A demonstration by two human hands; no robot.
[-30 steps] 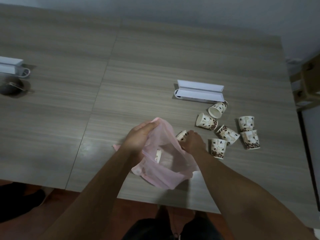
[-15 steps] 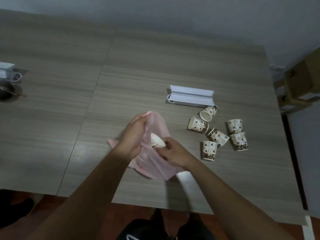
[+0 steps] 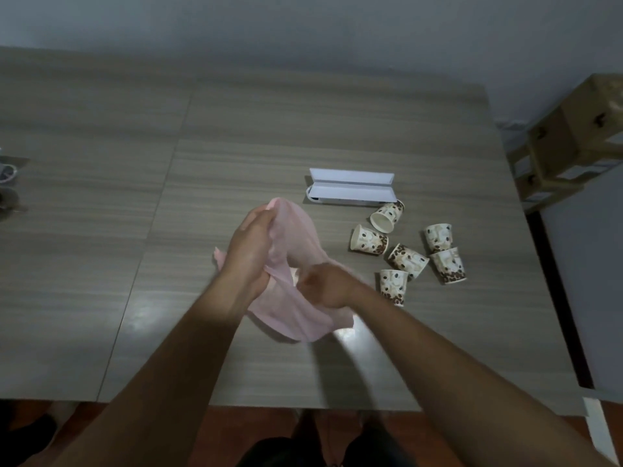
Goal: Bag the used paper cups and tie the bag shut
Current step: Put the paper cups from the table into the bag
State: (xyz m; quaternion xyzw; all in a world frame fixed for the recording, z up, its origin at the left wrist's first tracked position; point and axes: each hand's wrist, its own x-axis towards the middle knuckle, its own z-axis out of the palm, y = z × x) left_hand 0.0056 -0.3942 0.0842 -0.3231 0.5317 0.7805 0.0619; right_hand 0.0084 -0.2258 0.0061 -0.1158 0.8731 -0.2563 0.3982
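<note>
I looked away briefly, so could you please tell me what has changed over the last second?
The right hand took a cup from the table and carried it left into the pink bag. The left hand kept its grip on the bag's mouth. Six paper cups and the white box stayed put.

A grey wood-grain worktop (image 3: 236,136) carries an open white box (image 3: 352,192). Just beside it lie six coffee-bean-print paper cups (image 3: 409,251), some upright, some tipped. A pink plastic bag (image 3: 296,308) rests near them.
</note>
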